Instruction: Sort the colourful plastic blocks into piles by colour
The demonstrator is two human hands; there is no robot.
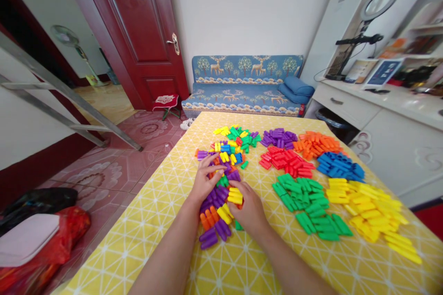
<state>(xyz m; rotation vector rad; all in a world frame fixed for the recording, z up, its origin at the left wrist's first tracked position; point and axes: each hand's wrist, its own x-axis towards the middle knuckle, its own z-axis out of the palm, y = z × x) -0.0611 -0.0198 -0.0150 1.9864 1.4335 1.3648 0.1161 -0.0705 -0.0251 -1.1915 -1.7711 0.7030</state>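
A mixed heap of small plastic bullet-shaped blocks [228,152] in many colours lies on the yellow patterned tablecloth [173,193]. My left hand [205,180] rests on the heap with fingers spread, touching purple and green blocks. My right hand [247,208] is curled over the near part of the heap, fingers closed on several yellow blocks [235,196]. Purple, orange and yellow blocks [214,226] lie just under both wrists.
Sorted piles lie to the right: purple [278,137], orange [316,144], red [287,161], blue [341,166], green [308,205], yellow [372,214]. A blue sofa [242,85] stands beyond the table, a white desk [380,106] at right, a red door [138,32] at left.
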